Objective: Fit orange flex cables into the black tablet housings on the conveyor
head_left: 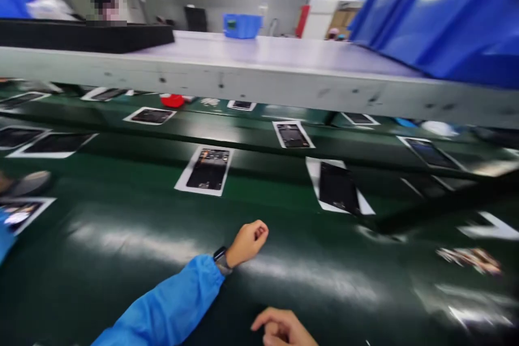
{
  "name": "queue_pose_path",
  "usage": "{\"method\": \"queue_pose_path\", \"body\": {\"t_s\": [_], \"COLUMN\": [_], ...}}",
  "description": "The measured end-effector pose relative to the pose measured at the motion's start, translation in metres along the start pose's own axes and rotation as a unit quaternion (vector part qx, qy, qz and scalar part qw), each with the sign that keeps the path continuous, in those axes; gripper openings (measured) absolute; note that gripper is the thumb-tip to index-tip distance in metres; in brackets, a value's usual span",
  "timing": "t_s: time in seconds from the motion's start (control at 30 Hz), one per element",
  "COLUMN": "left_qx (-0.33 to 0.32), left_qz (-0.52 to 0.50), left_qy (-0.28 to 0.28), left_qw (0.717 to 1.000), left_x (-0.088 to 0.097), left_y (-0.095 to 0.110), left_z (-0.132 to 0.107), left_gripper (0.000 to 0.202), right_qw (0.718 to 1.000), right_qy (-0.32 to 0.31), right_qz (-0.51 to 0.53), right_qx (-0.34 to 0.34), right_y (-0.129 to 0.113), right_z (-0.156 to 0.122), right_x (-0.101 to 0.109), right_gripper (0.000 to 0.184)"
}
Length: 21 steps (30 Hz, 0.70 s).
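Observation:
My left hand (pixel 248 241), in a blue sleeve with a dark watch at the wrist, hovers over the green bench surface (pixel 133 275). Its fingers are curled into a loose fist, and I see nothing in them. At the bottom edge my right hand (pixel 286 327) is partly cut off. Its index finger is bent outward, apart from the others, with no object visible in its grasp. Beyond the left hand lie two dark, flat tablet-like devices on white sheets: one device (pixel 208 169) ahead to the left, another device (pixel 339 187) ahead to the right.
More devices on sheets, such as a smaller device (pixel 292 135), lie farther back. A grey-white shelf (pixel 251 78) spans above, bearing blue bins (pixel 438 16) and a black tray (pixel 81 36). A dark support (pixel 441 205) stands at right, near blurred small parts (pixel 470 259). Another person's blue sleeve (pixel 5 238) shows at left.

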<state>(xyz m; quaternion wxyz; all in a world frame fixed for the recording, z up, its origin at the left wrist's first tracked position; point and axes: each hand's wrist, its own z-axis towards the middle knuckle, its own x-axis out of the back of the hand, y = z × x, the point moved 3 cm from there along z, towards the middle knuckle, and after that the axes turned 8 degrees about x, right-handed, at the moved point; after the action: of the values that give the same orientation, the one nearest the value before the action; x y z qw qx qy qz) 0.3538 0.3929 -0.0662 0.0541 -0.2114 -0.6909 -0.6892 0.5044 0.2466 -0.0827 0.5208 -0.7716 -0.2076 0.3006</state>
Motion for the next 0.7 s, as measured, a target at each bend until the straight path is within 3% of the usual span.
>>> {"method": "queue_pose_path", "body": {"t_s": [0.13, 0.33, 0.57, 0.7], "left_qx": [-0.018, -0.020, -0.015, -0.024], "left_qz": [0.023, 0.036, 0.045, 0.070], "left_qy": [-0.017, -0.002, -0.001, 0.003], "left_qw": [0.999, 0.999, 0.999, 0.997], "left_x": [0.000, 0.000, 0.000, 0.001], "left_y": [0.005, 0.004, -0.003, -0.007], "left_z": [0.001, 0.001, 0.005, 0.005], "left_gripper": [0.018, 0.019, 0.022, 0.021], "right_qw": [0.999, 0.995, 0.995, 0.998], "right_qy": [-0.020, -0.002, -0.015, 0.019], "right_qz": [0.042, 0.075, 0.080, 0.042], "right_qx": [0.011, 0.063, 0.063, 0.047], "right_y": [0.002, -0.002, -0.002, -0.014], "right_z": [0.009, 0.009, 0.012, 0.005], "right_x": [-0.019, -0.008, -0.007, -0.004], "right_gripper": [0.047, 0.044, 0.041, 0.036]}}
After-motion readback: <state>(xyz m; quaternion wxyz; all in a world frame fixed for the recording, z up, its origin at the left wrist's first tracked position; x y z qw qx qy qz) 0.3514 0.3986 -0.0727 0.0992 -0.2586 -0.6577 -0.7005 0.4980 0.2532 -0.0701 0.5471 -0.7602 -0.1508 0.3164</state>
